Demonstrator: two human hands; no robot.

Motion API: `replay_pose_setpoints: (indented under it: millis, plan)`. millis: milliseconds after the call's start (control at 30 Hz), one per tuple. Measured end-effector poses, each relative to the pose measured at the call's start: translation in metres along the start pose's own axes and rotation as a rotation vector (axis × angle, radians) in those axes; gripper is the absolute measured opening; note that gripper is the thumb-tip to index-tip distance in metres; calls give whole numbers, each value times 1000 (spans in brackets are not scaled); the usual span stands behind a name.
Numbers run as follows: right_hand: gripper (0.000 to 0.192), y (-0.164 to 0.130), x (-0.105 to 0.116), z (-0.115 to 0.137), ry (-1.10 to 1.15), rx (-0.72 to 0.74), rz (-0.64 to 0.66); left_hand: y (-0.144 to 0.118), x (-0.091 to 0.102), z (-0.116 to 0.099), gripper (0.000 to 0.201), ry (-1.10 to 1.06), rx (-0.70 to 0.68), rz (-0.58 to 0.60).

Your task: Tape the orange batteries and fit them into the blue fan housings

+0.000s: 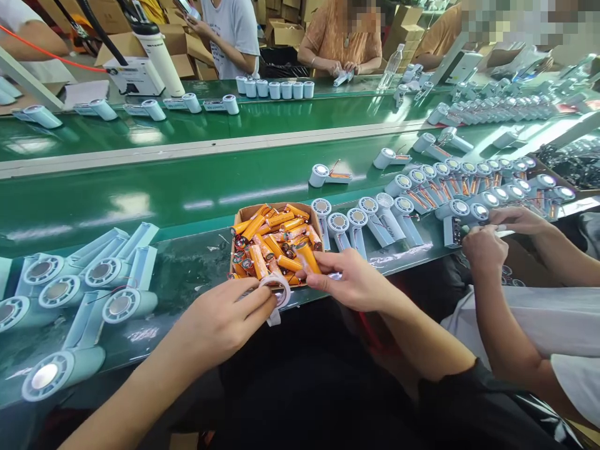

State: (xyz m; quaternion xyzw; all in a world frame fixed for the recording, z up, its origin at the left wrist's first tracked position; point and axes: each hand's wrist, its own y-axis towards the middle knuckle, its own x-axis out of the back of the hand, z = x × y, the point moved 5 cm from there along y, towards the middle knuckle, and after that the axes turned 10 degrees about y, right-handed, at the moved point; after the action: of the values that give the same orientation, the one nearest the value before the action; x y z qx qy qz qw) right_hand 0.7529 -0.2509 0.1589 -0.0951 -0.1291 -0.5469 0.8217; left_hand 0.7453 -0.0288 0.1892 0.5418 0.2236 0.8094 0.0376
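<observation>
My left hand (220, 322) grips a roll of white tape (277, 290), its loose end hanging below my fingers. My right hand (349, 278) pinches an orange cylindrical battery (308, 257) at the front edge of a small cardboard box (244, 214) heaped with several such orange batteries and their wires. Both hands meet just in front of that box, at the near edge of the green work table (187, 194).
Several pale blue fan housings (75, 281) lie at the left; more of them (370, 219) lie right of the box. A co-worker's hands (487, 240) work on one at the right. Other people sit across the conveyor, with white cylinders (274, 89) lined up.
</observation>
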Motion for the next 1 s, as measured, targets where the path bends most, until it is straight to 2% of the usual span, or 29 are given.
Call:
replay_pose_setpoints:
  millis: [100, 167, 233, 333, 400, 467, 533, 600, 633, 667, 700, 733, 767, 800, 867, 933, 1000]
  plan:
    - [34, 3, -2, 5, 27, -33, 249, 3, 2, 0, 28, 13, -69, 2]
    - [33, 6, -5, 4, 169, -75, 308, 5, 3, -1, 30, 28, -91, 11]
    - [37, 10, -12, -4, 405, -141, 236, 8, 2, -2, 30, 60, -91, 25]
    - [47, 13, -28, -22, 757, -161, -15, 13, -1, -4, 24, 113, -49, 3]
    - [51, 14, -39, -32, 895, -126, -192, 15, -3, -8, 19, 118, 7, -31]
    - [50, 15, -44, -37, 948, -103, -285, 13, -6, -18, 16, 108, 92, -58]
    - [44, 16, -29, -33, 930, -35, -376, 5, -11, -39, 14, 16, 141, -66]
    - [37, 11, 11, -23, 902, 148, -586, -11, -22, -73, 16, -179, 117, -42]
    - [35, 6, 35, -17, 890, 280, -745, -21, -32, -93, 16, -289, 100, 10]
    - [35, 1, 56, -14, 896, 378, -851, -32, -46, -109, 15, -357, 123, 95]
    - [35, -1, 73, -12, 905, 442, -915, -44, -63, -122, 9, -385, 189, 228]
    - [36, -4, 84, -12, 848, 471, -963, -57, -83, -130, 5, -369, 297, 374]
    - [36, -3, 88, -14, 804, 450, -948, -69, -100, -134, 11, -337, 401, 492]
    - [37, -3, 87, -16, 761, 422, -924, -80, -113, -135, 18, -305, 488, 581]
    - [38, -3, 73, -23, 709, 328, -840, -93, -126, -129, 21, -275, 570, 632]
    - [39, -6, 59, -28, 683, 256, -803, -98, -118, -112, 14, -290, 575, 595]
    - [41, -11, 54, -28, 636, 226, -821, -105, -90, -75, 18, -182, 683, 470]
